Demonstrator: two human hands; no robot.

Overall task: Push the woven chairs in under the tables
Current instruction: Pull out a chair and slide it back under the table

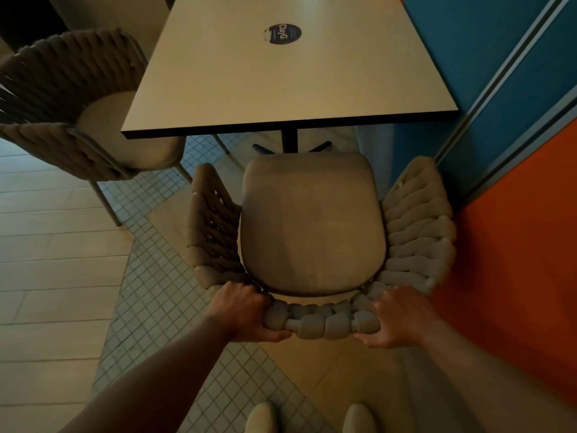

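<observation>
A woven chair (312,223) with a beige seat cushion and thick rope backrest stands directly below me, facing a white rectangular table (281,79). Its front edge sits just short of the table's near edge, by the black pedestal leg (289,140). My left hand (246,314) grips the backrest's top rim on the left. My right hand (395,320) grips the same rim on the right. A second woven chair (78,114) stands at the table's left side, its round cushion partly under the tabletop.
A blue and orange wall panel (515,151) with a grey metal rail runs close along the chair's right side. A round dark sticker (282,33) lies on the tabletop. My two shoes (312,417) show at the bottom on the tiled floor.
</observation>
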